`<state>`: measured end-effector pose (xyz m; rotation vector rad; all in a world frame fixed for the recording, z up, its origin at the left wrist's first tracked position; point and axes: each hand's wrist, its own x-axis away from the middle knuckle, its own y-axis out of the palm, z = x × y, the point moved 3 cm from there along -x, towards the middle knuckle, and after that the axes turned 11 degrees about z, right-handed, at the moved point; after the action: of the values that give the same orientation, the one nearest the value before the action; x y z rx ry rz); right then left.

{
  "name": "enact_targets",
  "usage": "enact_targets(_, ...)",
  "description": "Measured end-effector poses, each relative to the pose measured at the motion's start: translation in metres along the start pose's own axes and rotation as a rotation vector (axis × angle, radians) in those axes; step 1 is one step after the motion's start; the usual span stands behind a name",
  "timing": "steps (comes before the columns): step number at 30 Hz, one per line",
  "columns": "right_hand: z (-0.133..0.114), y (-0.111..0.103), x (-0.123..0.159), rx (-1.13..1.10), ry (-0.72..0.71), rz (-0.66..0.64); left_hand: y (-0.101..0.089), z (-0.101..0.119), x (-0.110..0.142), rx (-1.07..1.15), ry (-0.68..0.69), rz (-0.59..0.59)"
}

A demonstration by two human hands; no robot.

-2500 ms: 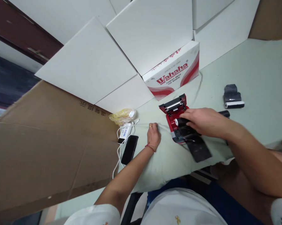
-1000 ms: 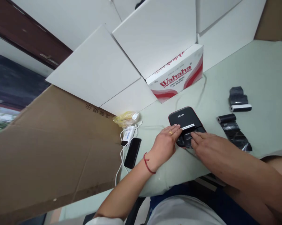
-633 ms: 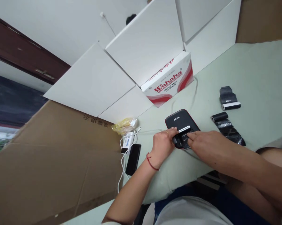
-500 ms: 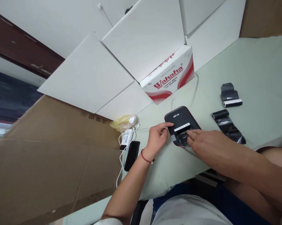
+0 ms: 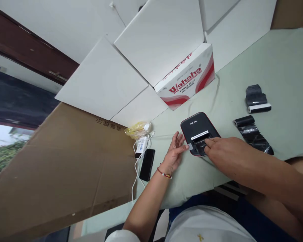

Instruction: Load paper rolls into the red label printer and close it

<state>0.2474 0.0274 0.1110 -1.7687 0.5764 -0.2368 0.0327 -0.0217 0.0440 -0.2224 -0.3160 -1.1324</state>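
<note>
So the little black device with the red trim point(image 5: 200, 121) is sitting flat on the pale green tabletop point(image 5: 287, 77), pretty much mid-scene at the near side; a white label point(image 5: 199, 135) is running across its top, and a dark film strip point(image 5: 200, 147) is showing in the slot just below that; the right hand point(image 5: 217, 148) is coming in from the right with its fingertips resting at that strip, though I honestly can't tell if they're pinching it or just pressing; the left hand point(image 5: 176, 151) is holding nothing, fingers loosely spread, its thumb pointing at the device's near left corner, and I can't tell whether it's actually touching; over to the right two dark rolls are lying apart from each other, the far roll point(image 5: 259, 108) showing a white band, the near roll point(image 5: 244, 121) trailing its film toward the near edge; off to the left a black phone point(image 5: 147, 164) is lying by a white cable point(image 5: 135, 168), with a yellowish plastic bag point(image 5: 138, 129) sitting farther back; a Wahaha carton point(image 5: 188, 82) is standing behind the device.
</note>
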Motion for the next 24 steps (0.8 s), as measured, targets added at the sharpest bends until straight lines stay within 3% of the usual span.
enact_targets(3, 0.000, -0.001, -0.002, 0.012, -0.005, -0.053, 0.005, -0.005, 0.000, 0.082, -0.014, -0.005)
enact_targets(11, 0.011, 0.000, -0.001, -0.013, -0.069, 0.013, 0.014, -0.017, 0.000, 0.182, -0.014, 0.043)
enact_targets(14, 0.018, -0.007, 0.003, -0.020, -0.103, 0.079, 0.022, -0.021, 0.001, 0.316, -0.037, 0.066)
enact_targets(16, 0.022, -0.015, -0.001, -0.027, -0.067, 0.026, 0.026, -0.021, 0.002, 0.389, -0.044, 0.081)
enact_targets(20, 0.033, -0.029, -0.033, 0.038, 0.105, -0.090, 0.030, -0.018, 0.004, 0.428, -0.058, 0.110)
enact_targets(24, 0.044, -0.018, -0.078, 0.066, 0.223, -0.108, 0.019, -0.013, 0.013, 0.337, -0.042, 0.202)
